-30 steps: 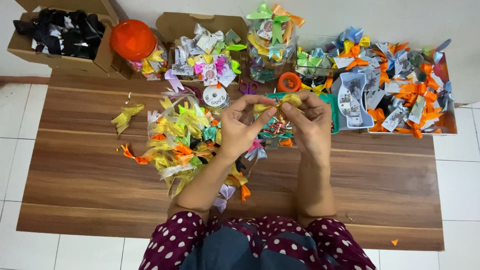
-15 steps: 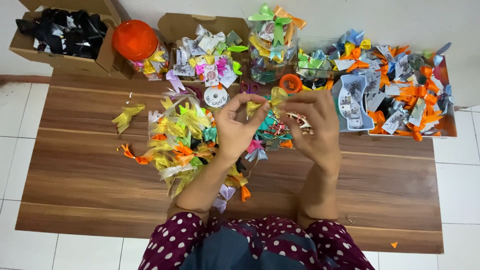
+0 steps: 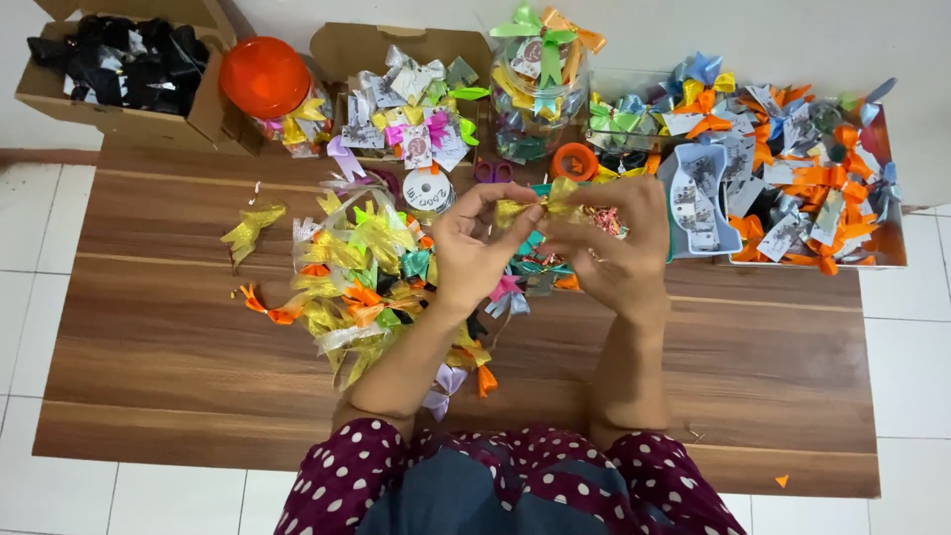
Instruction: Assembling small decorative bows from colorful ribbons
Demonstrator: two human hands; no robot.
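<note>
Both my hands are raised over the middle of the wooden table [image 3: 188, 347], pinching one small yellow ribbon bow [image 3: 543, 203] between them. My left hand [image 3: 480, 250] grips the bow's left end with thumb and fingers. My right hand [image 3: 614, 248] holds its right side, fingers curled. Just left of my left hand lies a heap of yellow, orange and green ribbon bows [image 3: 362, 282]. A white tape roll [image 3: 428, 190] sits behind that heap.
An open cardboard box of black pieces [image 3: 114, 69] stands at the back left, next to an orange lid [image 3: 264, 76]. A box of mixed bows [image 3: 411, 99], a clear jar [image 3: 540, 94] and a tray of orange and blue bows [image 3: 792, 168] line the back. White tiled floor surrounds the table.
My hands have shifted slightly and kept working the yellow bow; the fingers have drawn closer together on it. Nothing else on the table has moved.
</note>
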